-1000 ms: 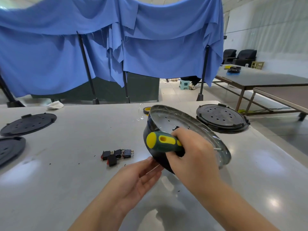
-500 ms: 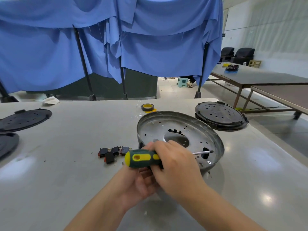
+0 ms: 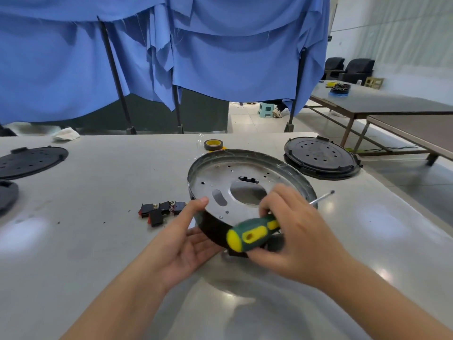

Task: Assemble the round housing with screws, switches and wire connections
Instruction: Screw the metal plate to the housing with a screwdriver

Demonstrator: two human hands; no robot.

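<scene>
Two hands on housing (image 3: pixel 245 182), tilted on surface (image 3: pixel 98 241) w/ near edge raised.
L hand (image 3: pixel 181 239) cups its near rim, thumb on top; R hand (image 3: pixel 294 234) grips screwdriver (image 3: pixel 252 234) over it. Switches (image 3: pixel 160 211) just left.

Single head-worn wide-angle view, looking forward and down across a grey table (image 3: pixel 73 241) from the near edge. Close on both forearms, the left hand (image 3: pixel 181 239) and right hand (image 3: pixel 294 231) at lower centre; farther off, facing a blue curtain (image 3: pixel 220 57) behind the table and more tables at right. No second view for overlap.
</scene>
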